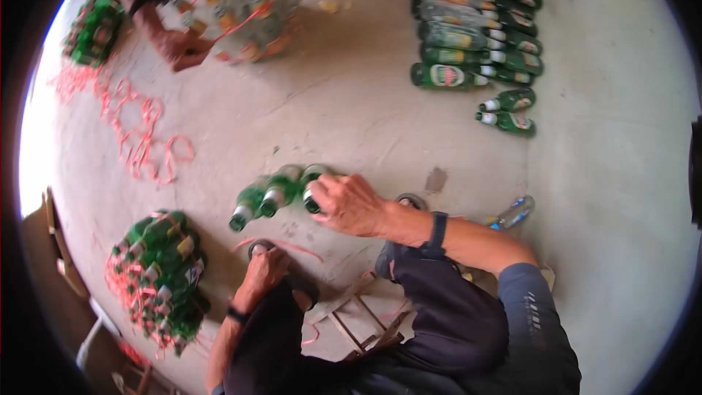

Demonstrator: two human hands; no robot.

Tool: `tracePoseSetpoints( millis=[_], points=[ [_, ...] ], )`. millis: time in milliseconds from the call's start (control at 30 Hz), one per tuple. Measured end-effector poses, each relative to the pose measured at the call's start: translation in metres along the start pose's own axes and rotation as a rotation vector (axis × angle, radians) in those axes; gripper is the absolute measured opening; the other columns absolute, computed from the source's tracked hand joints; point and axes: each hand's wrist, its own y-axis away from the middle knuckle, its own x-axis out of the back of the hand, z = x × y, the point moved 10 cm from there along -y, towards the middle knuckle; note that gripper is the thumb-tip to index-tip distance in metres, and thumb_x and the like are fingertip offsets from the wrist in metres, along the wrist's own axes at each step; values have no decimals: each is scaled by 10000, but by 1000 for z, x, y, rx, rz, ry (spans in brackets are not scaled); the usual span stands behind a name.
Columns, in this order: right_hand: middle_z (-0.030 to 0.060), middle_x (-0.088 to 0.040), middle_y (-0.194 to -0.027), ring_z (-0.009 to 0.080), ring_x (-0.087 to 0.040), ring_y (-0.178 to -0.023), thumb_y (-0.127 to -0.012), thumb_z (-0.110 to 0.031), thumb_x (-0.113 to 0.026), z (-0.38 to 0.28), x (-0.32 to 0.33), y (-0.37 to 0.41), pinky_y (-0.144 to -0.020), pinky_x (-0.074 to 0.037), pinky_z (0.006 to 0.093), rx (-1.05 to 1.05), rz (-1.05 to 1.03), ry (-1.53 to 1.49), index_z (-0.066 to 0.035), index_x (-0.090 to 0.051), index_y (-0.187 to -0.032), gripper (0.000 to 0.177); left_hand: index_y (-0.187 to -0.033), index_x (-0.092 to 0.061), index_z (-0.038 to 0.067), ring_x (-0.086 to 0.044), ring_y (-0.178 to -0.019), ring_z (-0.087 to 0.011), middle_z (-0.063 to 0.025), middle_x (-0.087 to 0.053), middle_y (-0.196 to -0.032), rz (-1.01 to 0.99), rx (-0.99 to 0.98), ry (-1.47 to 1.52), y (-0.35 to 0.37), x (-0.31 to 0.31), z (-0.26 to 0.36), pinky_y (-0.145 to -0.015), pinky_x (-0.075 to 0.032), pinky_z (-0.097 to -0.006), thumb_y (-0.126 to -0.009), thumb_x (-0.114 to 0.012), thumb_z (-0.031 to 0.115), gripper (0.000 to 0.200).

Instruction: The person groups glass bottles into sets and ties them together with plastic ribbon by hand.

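Observation:
My right hand (342, 205) is closed around the neck of a green glass bottle (314, 175) lying on the floor. Two more green bottles (281, 184) (251, 201) lie beside it, necks pointing toward me. My left hand (266, 272) is low by my shoe, its fingers curled in; what they hold, if anything, I cannot make out. A pink plastic strap (300, 250) lies on the floor near that hand.
Tied green bottles (172, 263) stand at the left, another bundle (93, 33) farther back. Another person's hand (181, 50) grips pink strap around clear bottles (248, 18). Rows of bottles (453, 36) lie back right. Loose strap (146, 121), a clear bottle (514, 212) and a wooden stool (358, 325) are nearby.

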Motion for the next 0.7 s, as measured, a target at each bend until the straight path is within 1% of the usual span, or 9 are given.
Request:
tracePoseSetpoints(
  millis=[67, 100, 167, 300, 333, 467, 600, 667, 700],
  points=[
    [181, -567, -853, 329, -628, -699, -721, -226, -715, -10, 4, -10, -602, -509, 425, -9, 48, 17, 18, -463, -1114, 526, -906, -659, 24, -638, -837, -353, -208, -651, -886, 64, 39, 43, 9, 7, -32, -735, -501, -402, -811, -569, 199, 218],
    [188, -566, -866, 342, -626, -701, -726, -187, -685, -56, 1, -47, -611, -506, 442, 132, 189, -251, 8, -459, -1140, 510, -903, -658, 25, -640, -789, -364, -202, -655, -874, 184, 327, -169, 107, 97, -52, -687, -507, -415, -806, -572, 195, 214],
    [193, -574, -872, 354, -623, -699, -752, -147, -619, -35, -9, -35, -605, -500, 464, 92, 159, -273, -4, -471, -1129, 429, -905, -653, 15, -645, -755, -382, -204, -657, -815, 228, 349, -208, 123, 100, -65, -675, -509, -434, -797, -569, 194, 225],
    [173, -560, -903, 349, -615, -702, -759, -126, -589, 81, -37, -4, -582, -508, 458, -228, 147, -85, -8, -491, -1145, 416, -920, -658, 12, -648, -788, -377, -215, -656, -840, 169, 402, -218, 136, 96, -87, -695, -512, -427, -797, -559, 200, 246],
    [202, -585, -888, 351, -620, -699, -772, -102, -540, 112, -25, 9, -590, -510, 456, -326, 228, 92, 28, -536, -980, 245, -913, -659, 8, -648, -793, -376, -218, -654, -840, 148, 442, -226, 140, 94, -91, -699, -511, -424, -798, -557, 201, 247],
    [200, -519, -1090, 304, -603, -848, -781, -82, -540, 254, -8, 57, -594, -520, 384, -677, 151, 491, 27, -504, -1105, 344, -868, -659, -16, -652, -767, -365, -217, -652, -801, 165, 567, -182, 158, 90, -96, -705, -505, -420, -784, -577, 225, 269],
    [151, -492, -1133, 282, -575, -925, -812, -101, -528, 320, 9, 81, -619, -514, 370, -747, 247, 719, -21, -484, -1164, 364, -855, -661, -20, -650, -717, -332, -192, -647, -768, 259, 546, -127, 187, 90, -98, -676, -492, -409, -768, -556, 235, 289],
    [133, -491, -1143, 273, -563, -954, -825, -111, -524, 338, 6, 81, -629, -512, 367, -754, 243, 773, -42, -489, -1164, 348, -856, -659, -21, -646, -721, -333, -193, -644, -767, 151, 492, -226, 195, 71, -98, -678, -491, -407, -773, -557, 234, 287],
    [120, -498, -1148, 269, -558, -967, -829, -121, -526, 354, -2, 81, -640, -509, 369, -811, 163, 721, -64, -505, -1153, 330, -856, -658, -22, -645, -723, -334, -193, -643, -766, 100, 463, -272, 196, 61, -101, -679, -490, -406, -775, -557, 234, 286]
  ],
)
